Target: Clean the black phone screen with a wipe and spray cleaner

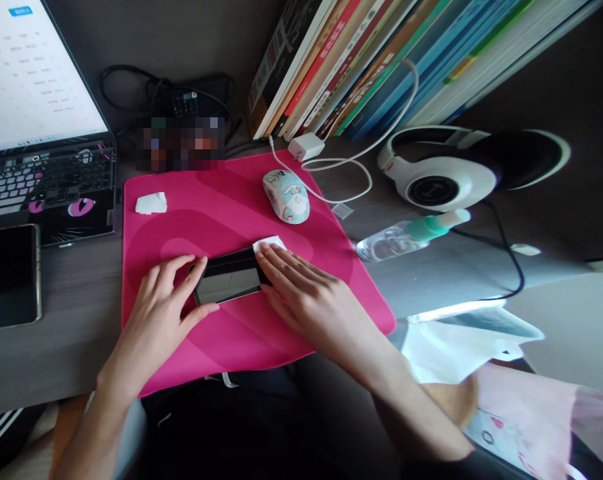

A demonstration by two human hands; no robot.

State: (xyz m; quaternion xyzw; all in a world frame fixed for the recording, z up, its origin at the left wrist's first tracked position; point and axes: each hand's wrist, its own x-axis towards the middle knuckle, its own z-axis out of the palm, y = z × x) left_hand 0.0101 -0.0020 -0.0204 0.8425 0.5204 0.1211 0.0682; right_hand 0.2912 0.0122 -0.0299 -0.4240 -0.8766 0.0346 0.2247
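A dark smartphone (230, 279) with a glossy, reflecting screen lies on the pink desk mat (216, 193). My left hand (164, 300) steadies its left end, index finger at the upper corner and thumb at the lower one. Across the right end lies my right hand (306, 290), fingers stretched side by side, pressing a folded white tissue (271, 242) against the phone. Part of the tissue and the phone's right end are hidden under those fingers. A second crumpled white tissue (151, 203) rests at the mat's upper left.
A patterned mouse (286, 196) sits on the mat near a white charger (306, 146) and cable. Right of the mat are a spray bottle (396, 240) and headphones (436, 177). A laptop (46, 167) and another phone (16, 277) stand left. Books (341, 60) line the back.
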